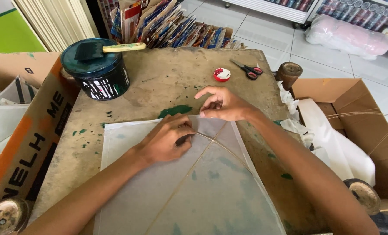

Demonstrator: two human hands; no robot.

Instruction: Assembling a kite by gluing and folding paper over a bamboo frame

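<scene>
A sheet of thin whitish translucent paper point(211, 191) lies on the stained worktable point(168, 78), with thin bamboo sticks point(228, 150) laid across it, one straight and one bowed. My left hand point(165, 137) presses down on the sheet near its top, fingertips pinching at the bowed stick. Just right of it, my right hand point(222, 104) pinches the paper's upper edge where the sticks meet.
A dark paint can point(99, 72) with a foam brush point(109, 48) on its lid stands back left. Red-handled scissors point(248, 69) and a small red-and-white tape roll point(221, 74) lie at the back. Cardboard boxes point(359, 113) flank the table; stacked coloured papers point(168, 26) sit behind.
</scene>
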